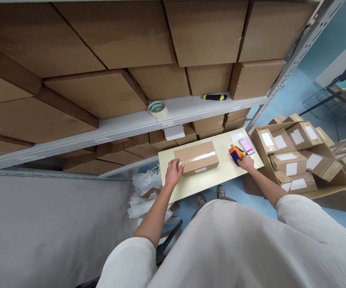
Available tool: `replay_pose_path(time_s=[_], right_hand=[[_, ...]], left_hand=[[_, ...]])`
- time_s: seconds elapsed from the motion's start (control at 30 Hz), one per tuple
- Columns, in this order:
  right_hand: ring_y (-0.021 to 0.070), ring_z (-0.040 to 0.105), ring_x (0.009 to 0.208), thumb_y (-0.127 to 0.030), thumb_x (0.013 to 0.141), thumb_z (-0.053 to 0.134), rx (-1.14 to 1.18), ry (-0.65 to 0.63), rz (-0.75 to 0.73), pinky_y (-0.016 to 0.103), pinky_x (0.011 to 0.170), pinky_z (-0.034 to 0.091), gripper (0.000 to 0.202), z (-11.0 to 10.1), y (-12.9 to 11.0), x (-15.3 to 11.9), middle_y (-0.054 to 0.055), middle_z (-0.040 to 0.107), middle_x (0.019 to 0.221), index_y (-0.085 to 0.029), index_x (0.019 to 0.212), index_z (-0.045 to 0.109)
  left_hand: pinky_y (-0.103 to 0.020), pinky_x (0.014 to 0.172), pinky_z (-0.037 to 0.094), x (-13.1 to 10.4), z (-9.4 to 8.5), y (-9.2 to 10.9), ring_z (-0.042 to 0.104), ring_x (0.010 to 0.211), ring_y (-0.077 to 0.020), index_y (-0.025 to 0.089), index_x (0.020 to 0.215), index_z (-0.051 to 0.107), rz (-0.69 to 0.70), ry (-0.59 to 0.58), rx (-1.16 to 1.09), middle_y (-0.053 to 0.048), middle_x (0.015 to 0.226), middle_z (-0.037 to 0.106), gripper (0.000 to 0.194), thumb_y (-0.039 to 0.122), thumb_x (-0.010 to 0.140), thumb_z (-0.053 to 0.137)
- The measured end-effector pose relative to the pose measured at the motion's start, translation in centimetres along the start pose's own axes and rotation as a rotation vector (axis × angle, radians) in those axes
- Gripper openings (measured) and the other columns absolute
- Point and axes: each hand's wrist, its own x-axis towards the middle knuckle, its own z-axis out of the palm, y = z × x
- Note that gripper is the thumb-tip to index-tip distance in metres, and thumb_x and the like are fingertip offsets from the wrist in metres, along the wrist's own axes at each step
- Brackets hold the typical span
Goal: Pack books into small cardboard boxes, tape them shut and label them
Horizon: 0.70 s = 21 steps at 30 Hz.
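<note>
1. i see the taped box lying flat on the bench, just right of my left hand.
2. that left hand touches the box's near-left end, fingers by the end of the clear tape, perhaps to steady it; i cannot tell whether it grips or only presses.
3. my right hand is closed around an orange-and-purple tape dispenser, held clear of the box, probably to keep it ready.
4. just beyond the right hand lies a pink phone, seemingly within easy reach.
5. further right of that hand, a large carton holds labelled boxes, probably gathered there to keep them together.
6. beyond both hands, a shelf carries a tape roll and a cutter, likely kept at the edge for access.
</note>
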Motion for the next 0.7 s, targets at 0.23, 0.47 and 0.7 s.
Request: replay_pose_path(time_s=[0.23, 0.47, 0.7], right_hand=[[0.0243, 0.07, 0.101, -0.045, 0.098, 0.063, 0.512, -0.062, -0.466, 0.032, 0.086, 0.056, 0.029, -8.5, -4.2, -1.2, 0.008, 0.077, 0.108, -0.019, 0.108, 0.07], [0.0209, 0.072, 0.106, -0.05, 0.09, 0.078, 0.726, -0.577, -0.726, 0.033, 0.09, 0.062, 0.039, -12.1, -12.6, -2.1, 0.007, 0.076, 0.119, -0.022, 0.116, 0.069], [0.0173, 0.069, 0.082, -0.042, 0.093, 0.069, 0.459, -0.637, -0.719, 0.023, 0.064, 0.057, 0.026, -9.3, -19.6, -1.9, 0.004, 0.074, 0.097, -0.021, 0.109, 0.067]], left_hand=[[-0.052, 0.113, 0.053, 0.0, -0.2, 0.6, 0.063, 0.129, -0.0336, 0.028, 0.145, 0.059, -0.009, 0.003, -0.001, -0.015, 0.149, 0.056, 0.048, 0.046, 0.1, 0.058], [-0.053, 0.115, 0.052, -0.1, -0.2, 1.0, 0.062, 0.133, -0.0356, 0.027, 0.143, 0.06, -0.005, 0.019, -0.002, -0.015, 0.149, 0.057, 0.045, 0.044, 0.101, 0.056], [-0.055, 0.113, 0.052, -0.2, 0.1, 1.1, 0.061, 0.134, -0.0378, 0.026, 0.144, 0.06, -0.013, 0.021, -0.022, -0.016, 0.151, 0.055, 0.047, 0.046, 0.102, 0.056]])
